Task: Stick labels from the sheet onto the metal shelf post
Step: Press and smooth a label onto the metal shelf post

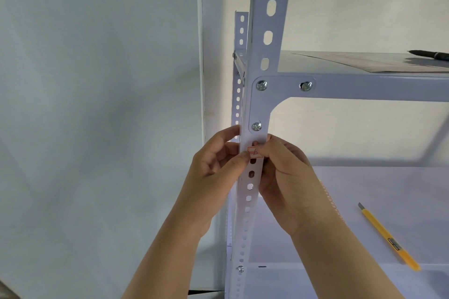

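A white perforated metal shelf post (263, 56) stands upright in the middle of the view. A small white label with a red border (252, 150) lies flat on the post's front face, just below a screw. My left hand (218, 165) wraps the post from the left, its thumb pressing on the label's left end. My right hand (284, 172) holds the post from the right, with fingertips on the label's right end. The label sheet (379, 62) lies flat on the top shelf at the right.
A black pen (430, 54) rests on the sheet on the top shelf (340, 85). A yellow utility knife (388, 238) lies on the lower shelf at the right. A second post (239, 68) stands behind. A plain wall fills the left.
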